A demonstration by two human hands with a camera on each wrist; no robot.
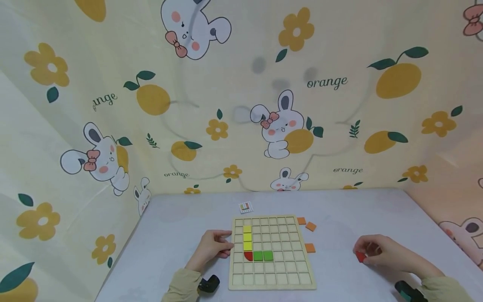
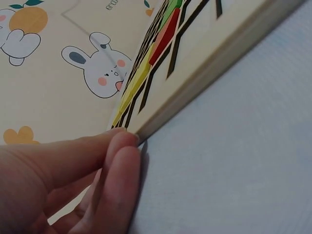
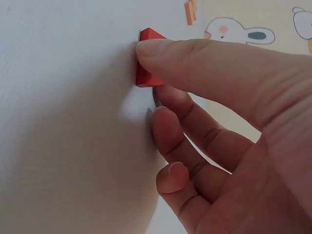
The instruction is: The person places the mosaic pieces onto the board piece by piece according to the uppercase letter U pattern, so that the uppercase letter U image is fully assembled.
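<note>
A wooden grid board (image 1: 285,268) lies on the table in front of me. On it, three yellow square tiles (image 1: 247,237) form a column, with a red quarter-round tile (image 1: 248,256) below them and two green square tiles (image 1: 263,256) to its right. My left hand (image 1: 212,248) holds the board's left edge, its fingertips right at the rim in the left wrist view. Off to the right of the board, my right hand (image 1: 381,253) pinches a small red tile (image 3: 146,78) close over the table. The thumb covers part of that tile.
Three orange square tiles (image 1: 310,248) lie along the board's right side. Behind the board is a small printed card (image 1: 246,207). A patterned curtain (image 1: 234,138) with rabbits and oranges hangs at the table's back and sides. Dark camera mounts (image 1: 209,284) sit at both wrists.
</note>
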